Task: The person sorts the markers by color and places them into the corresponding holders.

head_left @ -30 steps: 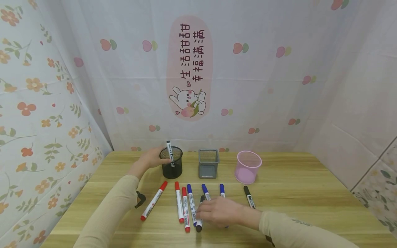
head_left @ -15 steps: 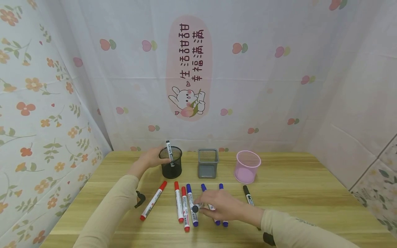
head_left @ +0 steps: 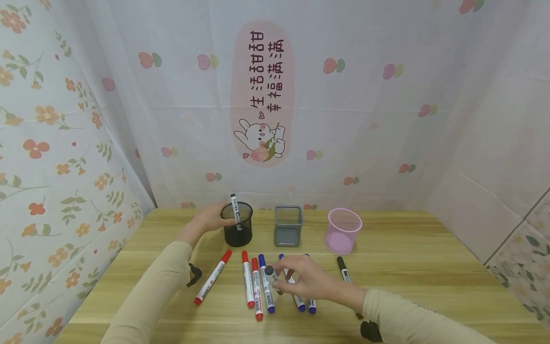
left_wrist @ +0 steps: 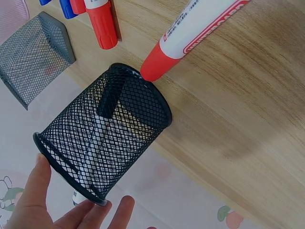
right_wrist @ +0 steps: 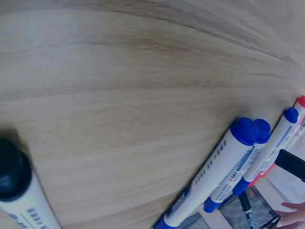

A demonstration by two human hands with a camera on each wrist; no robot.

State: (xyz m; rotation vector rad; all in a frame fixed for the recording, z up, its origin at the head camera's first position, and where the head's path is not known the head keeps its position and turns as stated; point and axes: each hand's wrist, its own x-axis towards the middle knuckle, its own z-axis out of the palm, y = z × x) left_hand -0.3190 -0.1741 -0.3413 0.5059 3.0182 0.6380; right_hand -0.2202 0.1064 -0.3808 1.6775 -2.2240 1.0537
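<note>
My left hand (head_left: pixel 208 220) grips the rim of the round black mesh pen holder (head_left: pixel 238 236); in the left wrist view, fingertips (left_wrist: pixel 42 167) touch that rim. A black-capped whiteboard marker (head_left: pixel 235 206) leans inside the holder, visible through the mesh. Over the middle of the table, my right hand (head_left: pixel 310 279) pinches another black-capped marker (head_left: pixel 270 272) between thumb and fingers, tilted and raised off the wood. Beneath and beside that hand lie blue markers (head_left: pixel 266 286). Red markers (head_left: pixel 248 282) lie left of them, one red marker (head_left: pixel 213 277) apart.
A square grey mesh holder (head_left: pixel 289 229) stands beside the black one, and a round pink holder (head_left: pixel 342 234) is farther right. Another black marker (head_left: pixel 345 272) lies right of my right hand. A patterned cloth (head_left: pixel 343 119) hangs behind the wooden table (head_left: pixel 429 277).
My right hand has lifted the black marker off the table and turned it, its end now rising toward the head camera. The left hand stays on the black pen holder.
</note>
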